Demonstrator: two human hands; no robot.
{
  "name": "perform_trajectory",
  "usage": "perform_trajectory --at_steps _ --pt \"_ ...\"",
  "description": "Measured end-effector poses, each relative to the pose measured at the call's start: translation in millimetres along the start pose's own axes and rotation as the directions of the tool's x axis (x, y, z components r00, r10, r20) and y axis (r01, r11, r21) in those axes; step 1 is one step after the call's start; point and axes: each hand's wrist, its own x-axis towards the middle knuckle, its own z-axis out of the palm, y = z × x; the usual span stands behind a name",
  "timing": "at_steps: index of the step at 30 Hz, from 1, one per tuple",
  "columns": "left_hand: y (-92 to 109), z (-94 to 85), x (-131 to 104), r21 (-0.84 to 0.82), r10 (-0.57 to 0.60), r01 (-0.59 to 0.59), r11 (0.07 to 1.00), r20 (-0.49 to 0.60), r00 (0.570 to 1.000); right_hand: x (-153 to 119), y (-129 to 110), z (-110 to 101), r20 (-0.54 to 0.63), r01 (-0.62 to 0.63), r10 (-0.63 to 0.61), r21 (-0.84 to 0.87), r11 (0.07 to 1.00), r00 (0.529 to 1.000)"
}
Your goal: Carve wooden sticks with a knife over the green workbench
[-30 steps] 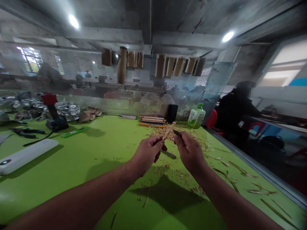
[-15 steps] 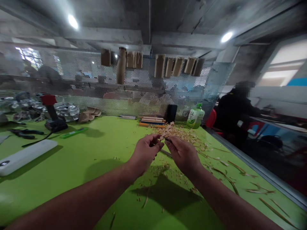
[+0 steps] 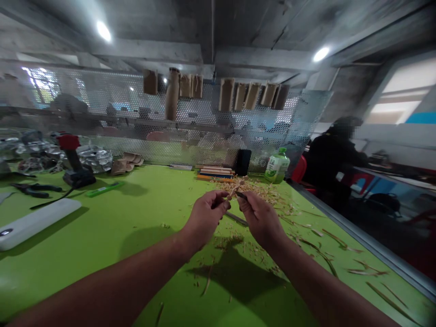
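Observation:
Between thumb and fingers, my left hand (image 3: 206, 216) pinches a small pale carved wooden piece (image 3: 233, 190). My right hand (image 3: 261, 218) is closed on a thin dark tool (image 3: 241, 195), whose tip points left at the wooden piece. Whether the tip touches the wood is too small to tell. Both hands are raised over the green table (image 3: 153, 204). Wood shavings (image 3: 269, 193) lie behind and below them. A flat grey metal strip (image 3: 236, 219) lies on the table between the hands.
A white bar (image 3: 41, 222), pliers (image 3: 36, 189), a red and black drill (image 3: 73, 159) and a green cutter (image 3: 104, 189) lie left. Behind are wooden sticks (image 3: 214, 172), a black phone (image 3: 243, 162) and a green bottle (image 3: 277, 165). A person (image 3: 334, 154) sits at right.
My right hand and the dark tool have shifted slightly right, away from my left hand. The wooden piece has tilted a little, its top end now lower.

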Motion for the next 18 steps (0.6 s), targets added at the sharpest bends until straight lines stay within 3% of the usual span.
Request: perform_trajectory --at_steps 11,18 --pt "1.9 -0.3 -0.6 0.015 -0.046 0.045 0.999 0.047 0.998 1.2 -0.2 -1.8 0.035 -0.049 0.047 0.052 0.997 0.998" --pt "-2.9 -1.0 3.5 0.001 -0.006 0.006 1.000 0.042 0.999 1.7 1.2 -1.0 0.047 -0.059 0.058 0.026 0.998 0.997"
